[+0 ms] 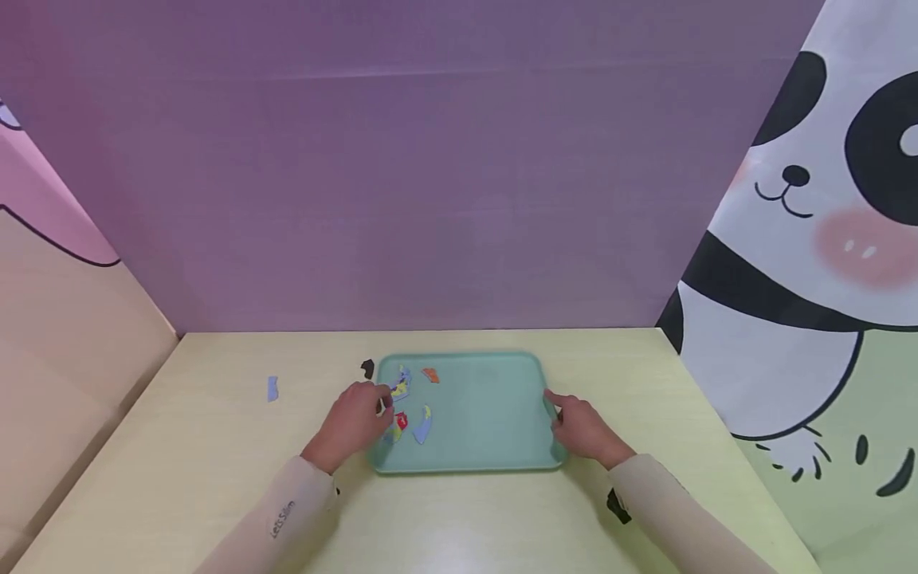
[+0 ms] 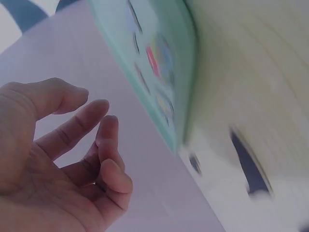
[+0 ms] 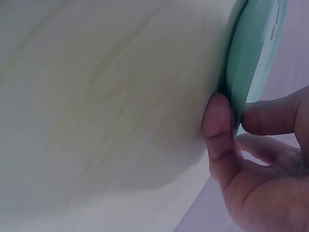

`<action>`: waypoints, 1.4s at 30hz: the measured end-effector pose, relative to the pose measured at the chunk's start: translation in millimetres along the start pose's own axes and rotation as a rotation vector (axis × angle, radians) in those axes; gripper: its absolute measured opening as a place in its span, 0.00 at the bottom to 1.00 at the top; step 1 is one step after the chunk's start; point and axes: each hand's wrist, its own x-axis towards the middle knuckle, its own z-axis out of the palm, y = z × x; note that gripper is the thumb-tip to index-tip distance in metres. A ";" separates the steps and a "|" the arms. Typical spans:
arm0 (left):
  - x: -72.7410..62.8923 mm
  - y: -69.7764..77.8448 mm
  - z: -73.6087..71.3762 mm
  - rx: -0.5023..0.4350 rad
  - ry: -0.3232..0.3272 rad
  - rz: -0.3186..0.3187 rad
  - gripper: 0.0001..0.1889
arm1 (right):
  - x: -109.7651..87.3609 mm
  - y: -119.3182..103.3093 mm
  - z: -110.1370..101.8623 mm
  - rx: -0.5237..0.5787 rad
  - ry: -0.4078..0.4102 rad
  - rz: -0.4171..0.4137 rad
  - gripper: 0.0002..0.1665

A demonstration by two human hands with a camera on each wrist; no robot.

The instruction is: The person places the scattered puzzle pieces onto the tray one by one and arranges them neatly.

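Observation:
A pale green tray [image 1: 480, 414] lies on the table. My right hand [image 1: 582, 428] pinches its right rim; in the right wrist view the thumb [image 3: 219, 118] is on the outer side and a finger [image 3: 270, 116] on the inner side. At the tray's left end, my left hand [image 1: 358, 418] hovers with loosely bent fingers and nothing between them in the left wrist view. Several small flat pieces lie in the tray's left part: an orange one [image 1: 430, 375], a red one [image 1: 402, 420], a blue-and-yellow one [image 1: 423, 426] and a patterned one [image 1: 400, 386].
On the table left of the tray are a dark irregular piece [image 1: 368, 368] and a small blue piece [image 1: 272, 388]. A purple backdrop [image 1: 430, 199] rises behind the table's far edge. A panda-printed panel [image 1: 782, 263] stands at the right.

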 end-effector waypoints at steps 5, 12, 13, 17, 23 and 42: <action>-13.4 -24.7 -21.2 0.000 0.002 -0.039 0.02 | 1.8 1.9 -0.7 0.001 0.012 -0.012 0.32; -36.4 -60.6 -34.0 0.048 -0.073 -0.066 0.06 | 3.2 3.7 0.1 0.004 0.011 -0.023 0.32; -39.9 -63.0 -35.0 0.055 -0.098 -0.073 0.07 | 3.1 3.9 -0.5 0.005 0.011 -0.021 0.32; -54.0 -66.9 -38.7 0.078 -0.195 -0.120 0.12 | 2.3 3.6 -2.8 0.012 0.006 -0.016 0.32; -67.3 -64.7 -40.4 0.124 -0.249 -0.171 0.14 | 2.6 2.7 -2.3 0.025 -0.007 -0.016 0.32; -62.3 -79.1 -26.3 0.062 -0.168 -0.193 0.10 | 3.0 5.0 -1.2 0.029 0.001 -0.035 0.32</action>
